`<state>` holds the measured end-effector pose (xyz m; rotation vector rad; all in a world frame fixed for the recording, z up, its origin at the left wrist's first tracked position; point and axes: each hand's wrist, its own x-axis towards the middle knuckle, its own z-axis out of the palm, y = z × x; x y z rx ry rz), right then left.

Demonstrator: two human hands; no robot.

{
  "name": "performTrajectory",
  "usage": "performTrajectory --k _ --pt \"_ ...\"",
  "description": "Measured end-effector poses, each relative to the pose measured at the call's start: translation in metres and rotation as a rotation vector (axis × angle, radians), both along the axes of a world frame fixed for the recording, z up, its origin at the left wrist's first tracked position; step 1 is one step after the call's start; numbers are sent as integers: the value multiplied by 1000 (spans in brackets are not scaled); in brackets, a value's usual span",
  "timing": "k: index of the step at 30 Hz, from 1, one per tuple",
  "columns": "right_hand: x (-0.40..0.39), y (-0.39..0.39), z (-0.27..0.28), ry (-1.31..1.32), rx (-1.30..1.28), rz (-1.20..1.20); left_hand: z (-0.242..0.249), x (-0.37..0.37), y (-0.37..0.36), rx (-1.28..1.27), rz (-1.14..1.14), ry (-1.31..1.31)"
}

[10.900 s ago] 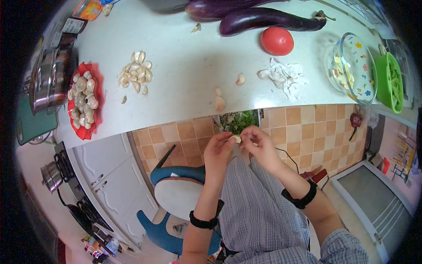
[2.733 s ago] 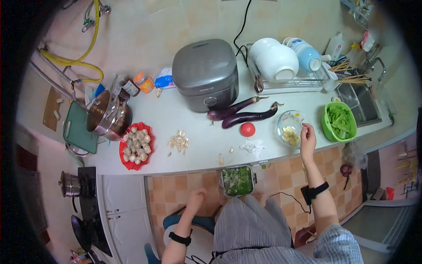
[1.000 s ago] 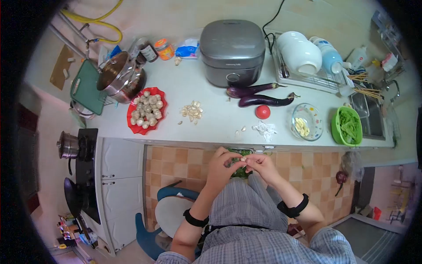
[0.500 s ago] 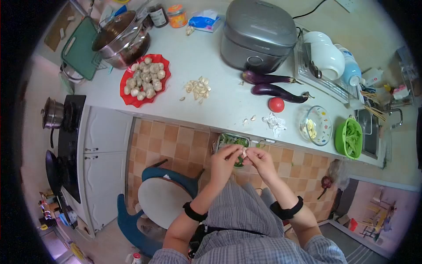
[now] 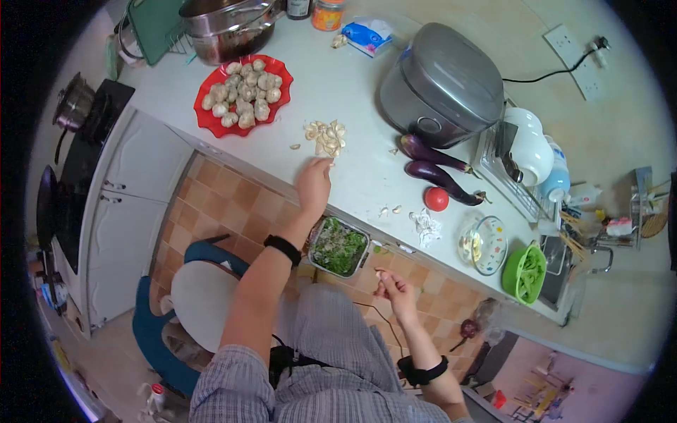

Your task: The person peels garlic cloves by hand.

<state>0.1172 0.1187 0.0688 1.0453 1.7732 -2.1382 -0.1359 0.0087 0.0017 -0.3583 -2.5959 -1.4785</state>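
Observation:
My left hand (image 5: pixel 314 187) reaches over the counter's front edge to the near side of a pile of loose garlic cloves (image 5: pixel 326 135). Its fingers are drawn together, with what looks like a clove at their tips. Lower down, in front of the counter, my right hand (image 5: pixel 399 295) pinches a small pale garlic clove (image 5: pixel 380 275) between thumb and fingers. Whole garlic bulbs (image 5: pixel 246 92) fill a red scalloped plate (image 5: pixel 204 117) left of the pile. Peeled cloves (image 5: pixel 474 247) lie in a clear glass bowl (image 5: pixel 502 247) at the right.
On the counter are two eggplants (image 5: pixel 441 180), a tomato (image 5: pixel 436 199), crumpled white paper (image 5: pixel 426 227), a rice cooker (image 5: pixel 444 88) and a green basket of vegetables (image 5: pixel 524 275). Below the edge stands a bin with green scraps (image 5: pixel 338 247). A round stool (image 5: pixel 201 303) and blue chair (image 5: pixel 159 345) are at left.
My hands were together above the scrap bin and have moved apart. The left went up to the garlic pile; the right moved down, still pinching a clove. The view has turned and shifted.

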Motion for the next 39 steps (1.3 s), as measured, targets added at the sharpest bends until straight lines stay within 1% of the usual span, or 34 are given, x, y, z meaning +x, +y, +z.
performTrajectory --k 2,3,4,5,6,7,9,10,11,12,14,15,17,19,21,24,25,26,27,28,29,30,31,32,33,34,35,36,37,38,39 --pt "-2 -7 0 45 -33 -64 0 -7 6 -43 43 49" --pt "-2 -7 -1 13 10 -44 4 -6 6 -45 40 48" --pt "-2 -6 -2 10 6 -52 8 -3 7 -26 38 122" --pt "-3 -5 -3 63 -2 -72 12 1 9 -8 34 196" --pt "-4 -5 -5 115 -9 -93 27 16 9 20 -48 46" --pt "-6 -3 -4 111 -13 -106 37 38 7 46 -129 -106" --pt "-7 -1 2 119 -76 -114 27 83 5 283 -411 -256" --pt "-6 -1 1 108 -78 -130 38 102 0 248 -502 -242" --pt "-5 0 1 123 -99 -119 44 122 -5 263 -537 -390" --pt "-5 2 2 139 -117 -105 51 136 -11 267 -546 -402" --pt "-9 -2 12 138 -127 -92 64 155 -21 357 -528 -556" --pt "-11 -5 17 149 -142 -70 65 161 -23 358 -527 -564" --pt "-14 -10 23 150 -169 -60 66 168 -26 532 -475 -582" --pt "-15 -13 23 157 -198 -48 67 165 -30 507 -481 -555" --pt "-14 -9 18 186 -433 -15 66 163 -31 486 -497 -522" --pt "-17 -6 14 159 -481 -4 62 162 -32 523 -508 -457" --pt "-18 -6 11 160 -482 1 62 161 -32 554 -501 -540" --pt "-20 -6 9 113 -345 37 62 160 -33 585 -494 -625" --pt "-22 -7 8 66 -208 72 64 159 -34 584 -493 -623" --pt "-23 -8 7 66 -210 71 66 159 -36 436 -482 -529" --pt "-23 -10 7 124 17 68 66 159 -37 289 -469 -434" --pt "-24 -12 8 179 245 64 65 158 -37 289 -470 -438" --pt "-24 -14 9 175 245 65 62 157 -35 236 -472 -316" --pt "-25 -15 12 220 323 7 60 155 -34 184 -472 -194" --pt "-27 -17 15 265 402 -51 64 151 -34 189 -471 -197" --pt "-29 -18 19 259 408 -48 70 148 -34 139 -507 -212" --pt "-32 -20 22 300 510 -3 72 146 -34 90 -543 -227" --pt "-34 -21 22 340 612 43 69 146 -33 98 -542 -233" --pt "-35 -20 19 332 616 48 64 147 -32 93 -530 -173" --pt "-36 -20 15 301 526 -5 60 148 -31 87 -516 -115" --pt "-37 -19 12 269 433 -58 56 148 -31 92 -513 -125"
